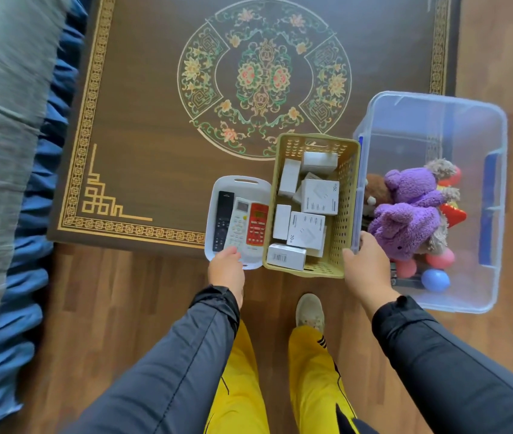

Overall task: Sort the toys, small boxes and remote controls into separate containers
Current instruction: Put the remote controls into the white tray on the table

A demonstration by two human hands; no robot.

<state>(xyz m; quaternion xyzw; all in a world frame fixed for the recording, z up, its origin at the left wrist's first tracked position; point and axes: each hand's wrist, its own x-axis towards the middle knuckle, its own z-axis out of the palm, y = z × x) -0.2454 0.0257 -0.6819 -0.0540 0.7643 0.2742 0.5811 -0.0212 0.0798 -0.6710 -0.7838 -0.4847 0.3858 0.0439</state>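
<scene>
A dark brown rug point(161, 98) with a gold key-pattern border and a round floral medallion covers the far part of the wooden floor point(98, 292), and a bed with grey cover and blue quilted skirt point(8, 151) runs down the left side. At the right stands the largest container, a clear plastic tub point(468, 126) with blue handles, holding the toys: a purple plush point(411, 211), a brown plush beside it, a grey plush behind, red and pink pieces and a blue ball point(435, 279) at its near end. Just left of the tub, touching its wall, is a tan perforated basket point(346, 195) filled with small white boxes point(319, 195) lying at mixed angles. Left of the basket, touching it, is a small white tray point(242, 183) with three remote controls side by side: a black one point(223, 219), a white one point(238, 223) and a red one point(257, 223). The person stands at the near edge, in dark sleeves and yellow trousers, one light shoe point(310, 310) on the floor. The left hand point(226, 270) has its fingers closed on the near rim of the tray. The right hand point(369, 267) has its fingers curled over the near right corner of the basket, against the tub's wall.
</scene>
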